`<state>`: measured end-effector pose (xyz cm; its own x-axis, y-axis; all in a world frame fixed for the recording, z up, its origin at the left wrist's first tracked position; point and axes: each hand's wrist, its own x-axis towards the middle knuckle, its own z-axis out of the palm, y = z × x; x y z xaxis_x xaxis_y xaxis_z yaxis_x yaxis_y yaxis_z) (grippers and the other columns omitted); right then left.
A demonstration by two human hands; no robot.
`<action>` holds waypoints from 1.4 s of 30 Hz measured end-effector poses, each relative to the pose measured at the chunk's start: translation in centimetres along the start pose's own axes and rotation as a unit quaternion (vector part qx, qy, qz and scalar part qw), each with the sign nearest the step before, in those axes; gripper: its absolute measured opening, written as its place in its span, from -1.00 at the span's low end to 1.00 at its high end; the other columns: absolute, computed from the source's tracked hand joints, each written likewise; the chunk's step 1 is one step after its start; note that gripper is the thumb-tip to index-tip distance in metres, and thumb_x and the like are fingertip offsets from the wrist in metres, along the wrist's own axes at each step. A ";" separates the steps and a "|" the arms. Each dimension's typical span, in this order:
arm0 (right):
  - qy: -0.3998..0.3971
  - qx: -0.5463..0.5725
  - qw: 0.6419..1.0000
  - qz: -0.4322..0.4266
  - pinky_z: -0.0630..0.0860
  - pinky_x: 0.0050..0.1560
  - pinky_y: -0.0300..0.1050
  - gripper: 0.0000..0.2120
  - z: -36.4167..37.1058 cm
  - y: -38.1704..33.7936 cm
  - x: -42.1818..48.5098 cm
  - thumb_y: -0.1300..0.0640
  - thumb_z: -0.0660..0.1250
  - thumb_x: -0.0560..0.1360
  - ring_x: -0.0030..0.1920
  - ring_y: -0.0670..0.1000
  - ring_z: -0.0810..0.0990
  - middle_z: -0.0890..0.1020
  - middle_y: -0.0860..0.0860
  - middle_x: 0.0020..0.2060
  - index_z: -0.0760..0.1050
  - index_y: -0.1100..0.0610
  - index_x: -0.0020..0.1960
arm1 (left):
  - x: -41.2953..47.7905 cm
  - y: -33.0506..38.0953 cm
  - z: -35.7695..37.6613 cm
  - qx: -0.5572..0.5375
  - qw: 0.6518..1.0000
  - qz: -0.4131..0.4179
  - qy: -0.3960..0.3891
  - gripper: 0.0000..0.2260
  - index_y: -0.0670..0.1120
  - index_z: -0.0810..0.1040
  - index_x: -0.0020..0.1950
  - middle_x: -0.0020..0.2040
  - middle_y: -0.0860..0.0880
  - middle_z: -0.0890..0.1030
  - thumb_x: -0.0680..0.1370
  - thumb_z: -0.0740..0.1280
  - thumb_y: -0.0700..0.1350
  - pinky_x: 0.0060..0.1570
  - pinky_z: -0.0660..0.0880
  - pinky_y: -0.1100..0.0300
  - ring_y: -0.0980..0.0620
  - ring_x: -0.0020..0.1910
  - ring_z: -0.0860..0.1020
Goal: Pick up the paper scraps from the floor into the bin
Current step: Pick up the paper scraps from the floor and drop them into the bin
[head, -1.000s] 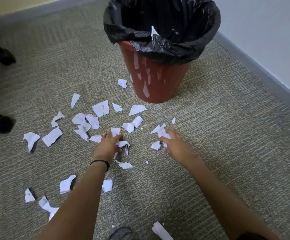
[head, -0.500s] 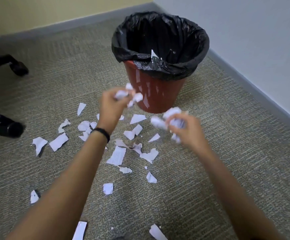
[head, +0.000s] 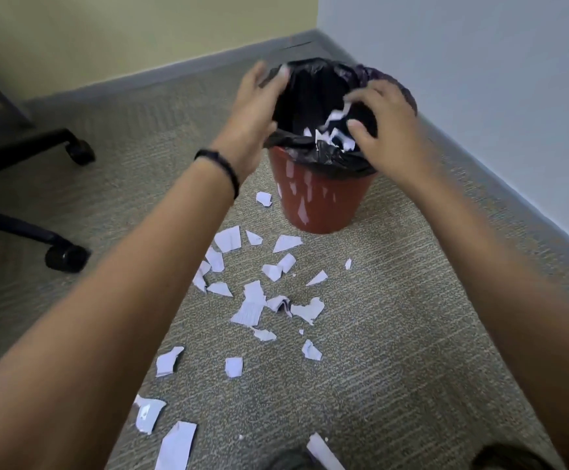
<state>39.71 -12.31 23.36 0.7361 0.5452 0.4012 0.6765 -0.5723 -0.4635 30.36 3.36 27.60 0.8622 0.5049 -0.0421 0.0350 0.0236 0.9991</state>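
A red bin with a black liner stands near the room's corner. My left hand hovers over the bin's left rim, fingers spread, nothing in it. My right hand is over the right rim, fingers apart, with white scraps falling from it into the liner. Several white paper scraps lie scattered on the carpet in front of the bin and toward me.
Black office-chair legs with casters stand at the left. Grey baseboard and walls close off the corner behind and right of the bin. Grey carpet covers the floor.
Both hands rose from the floor with gathered scraps, moved forward over the bin and opened; scraps are dropping from the right hand. The view tilted up toward the corner.
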 end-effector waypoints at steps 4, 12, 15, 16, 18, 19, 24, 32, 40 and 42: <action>0.007 0.082 0.996 0.033 0.42 0.20 -0.22 -0.74 2.5 0.5 -9.1 0.24 0.22 0.54 0.12 -0.12 0.46 0.47 0.01 0.20 0.46 0.10 0.21 | -3.8 -8.6 -7.0 0.165 0.985 -0.042 0.028 -0.53 -0.01 0.19 0.48 0.49 0.00 0.24 0.60 0.21 0.02 0.34 0.30 0.07 0.04 0.40 0.30; -0.502 0.114 0.845 0.146 0.45 -0.02 -0.17 -0.68 12.1 2.8 -26.8 0.24 0.30 0.50 -0.14 -0.16 0.47 0.49 0.09 0.13 0.45 0.00 0.22 | -18.6 -26.1 -16.8 0.449 0.856 -0.183 -0.177 -0.42 -0.17 0.27 0.45 0.43 -0.22 0.30 0.52 0.33 0.05 0.33 0.26 0.12 -0.17 0.43 0.29; -0.605 0.071 0.791 0.056 0.41 -0.05 -0.20 -0.56 14.7 1.6 -30.9 0.23 0.37 0.40 -0.09 -0.06 0.48 0.38 0.06 0.19 0.43 -0.07 0.22 | -21.9 -29.4 -18.9 0.496 0.819 -0.166 -0.238 -0.35 -0.06 0.26 0.47 0.50 -0.15 0.19 0.45 0.38 0.10 0.40 0.21 0.07 -0.13 0.49 0.17; -0.612 0.046 0.789 0.022 0.41 -0.01 -0.17 -0.54 15.3 1.4 -31.8 0.20 0.41 0.37 0.02 0.01 0.49 0.35 0.04 0.22 0.43 -0.04 0.23 | -22.8 -30.3 -19.5 0.517 0.808 -0.135 -0.249 -0.35 -0.05 0.31 0.45 0.47 -0.17 0.25 0.41 0.45 0.05 0.37 0.27 0.05 -0.15 0.46 0.24; -0.610 0.013 0.792 -0.033 0.41 0.05 -0.10 -0.53 15.8 0.9 -33.1 0.15 0.47 0.33 0.13 0.08 0.46 0.34 0.03 0.21 0.42 -0.02 0.19 | -24.1 -31.5 -20.4 0.536 0.795 -0.104 -0.265 -0.30 -0.05 0.42 0.34 0.29 -0.22 0.45 0.26 0.56 0.05 0.21 0.44 0.01 -0.20 0.26 0.45; -0.609 0.000 0.791 -0.056 0.41 0.02 -0.09 -0.54 15.8 0.6 -33.5 0.15 0.48 0.32 0.12 0.09 0.46 0.35 0.03 0.19 0.40 -0.01 0.15 | -24.6 -31.9 -20.9 0.527 0.800 -0.110 -0.265 -0.30 -0.05 0.43 0.30 0.22 -0.20 0.47 0.22 0.56 0.07 0.16 0.46 0.01 -0.19 0.19 0.47; -0.606 -0.067 0.776 -0.161 0.31 -0.09 -0.11 -0.71 15.8 -0.1 -35.1 0.23 0.37 0.40 0.18 0.13 0.41 0.35 0.15 0.21 0.44 0.18 0.10 | -26.6 -31.8 -22.2 0.505 0.822 -0.092 -0.247 -0.24 -0.08 0.42 0.31 0.09 -0.01 0.31 0.21 0.45 0.26 0.09 0.42 0.15 0.03 0.09 0.34; -0.460 0.108 0.871 0.135 0.52 -0.24 -0.25 -0.82 11.6 0.8 -30.4 0.22 0.30 0.48 -0.17 -0.01 0.59 0.56 -0.11 -0.22 0.49 -0.05 -0.19 | -28.9 -33.4 -21.3 0.497 0.841 -0.087 -0.194 -0.59 -0.08 0.48 0.09 0.08 0.02 0.37 0.30 0.52 -0.19 0.10 0.41 0.23 0.07 0.09 0.37; 0.027 0.241 0.961 0.132 0.50 -0.32 -0.38 -0.80 0.4 -2.4 -10.3 0.32 0.37 0.39 -0.32 -0.28 0.54 0.57 -0.11 -0.25 0.52 0.06 -0.08 | -22.8 -25.5 -18.7 0.489 0.862 -0.107 -0.086 -0.79 -0.07 0.61 0.09 0.00 -0.04 0.67 0.49 0.39 -0.03 -0.09 0.40 0.18 -0.04 0.02 0.60; 0.098 0.256 0.952 0.136 0.62 -0.21 -0.19 -0.75 -0.5 -1.9 -5.7 0.31 0.36 0.34 -0.30 -0.21 0.59 0.57 -0.10 -0.30 0.49 -0.05 -0.22 | -18.3 -20.6 -16.2 0.483 0.873 -0.053 -0.032 -0.67 -0.11 0.58 0.18 0.00 -0.12 0.67 0.51 0.35 0.05 -0.20 0.41 0.27 0.05 -0.17 0.58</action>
<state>34.22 -14.69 22.36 0.9066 0.2653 0.3281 0.3973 -0.2750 -0.8755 5.66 7.62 7.72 0.8533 0.4945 -0.1653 0.5002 -0.6870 0.5271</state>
